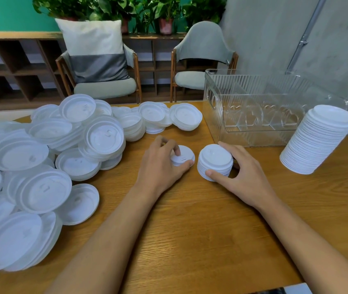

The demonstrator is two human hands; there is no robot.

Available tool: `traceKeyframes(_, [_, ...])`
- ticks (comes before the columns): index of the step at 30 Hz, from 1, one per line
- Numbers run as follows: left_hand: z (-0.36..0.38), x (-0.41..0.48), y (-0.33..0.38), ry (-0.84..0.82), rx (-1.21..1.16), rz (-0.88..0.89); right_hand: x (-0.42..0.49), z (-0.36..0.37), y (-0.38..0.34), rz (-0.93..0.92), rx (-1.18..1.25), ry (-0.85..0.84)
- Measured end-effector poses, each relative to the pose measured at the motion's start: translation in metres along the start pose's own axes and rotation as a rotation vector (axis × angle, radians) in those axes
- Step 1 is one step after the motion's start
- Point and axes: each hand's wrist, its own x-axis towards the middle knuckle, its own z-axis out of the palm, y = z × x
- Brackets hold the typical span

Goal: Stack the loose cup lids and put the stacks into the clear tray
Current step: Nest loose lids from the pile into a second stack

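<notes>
A heap of loose white cup lids (47, 158) covers the left half of the wooden table. My left hand (160, 166) grips a single lid (184, 157) lying flat on the table, fingers on top and thumb at its near edge. Just to its right, my right hand (241, 172) holds a short stack of lids (215, 162), thumb at the front and fingers behind. The clear ribbed tray (213, 96) stands at the back right; I see no lids in it. A tall stack of lids (317, 141) stands to the right of the tray.
The table's (190, 230) near edge runs along the bottom right. Two chairs (202, 60), one with a pillow, stand behind the table in front of a low wooden shelf with plants. A grey wall rises at the right.
</notes>
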Motion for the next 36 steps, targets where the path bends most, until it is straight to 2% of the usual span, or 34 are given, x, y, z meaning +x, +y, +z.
traceKeyframes(3, [-0.004,0.0,0.0,-0.03,-0.032,-0.036,0.0,0.0,0.002,-0.004,0.014,-0.005])
traceKeyframes(7, [-0.02,0.003,0.008,-0.015,-0.322,-0.076,-0.001,-0.001,0.001,-0.016,0.057,-0.031])
traceKeyframes(12, [-0.024,-0.002,0.028,-0.163,-0.556,0.047,-0.003,-0.002,-0.005,-0.083,0.11,-0.1])
traceKeyframes(17, [-0.017,-0.008,0.042,-0.233,-0.572,0.125,-0.005,-0.001,-0.011,-0.177,0.158,-0.141])
traceKeyframes(21, [-0.009,-0.012,0.043,-0.224,-0.585,0.095,-0.006,0.001,-0.011,-0.197,0.153,-0.125])
traceKeyframes(26, [-0.005,-0.013,0.042,-0.142,-0.423,0.089,-0.006,0.001,-0.008,-0.201,0.129,-0.117])
traceKeyframes(29, [-0.006,-0.011,0.04,-0.11,-0.429,0.087,-0.005,0.001,-0.007,-0.186,0.131,-0.116])
traceKeyframes(36, [-0.007,-0.008,0.034,-0.196,-0.482,0.102,-0.006,-0.001,-0.011,-0.173,0.186,-0.13])
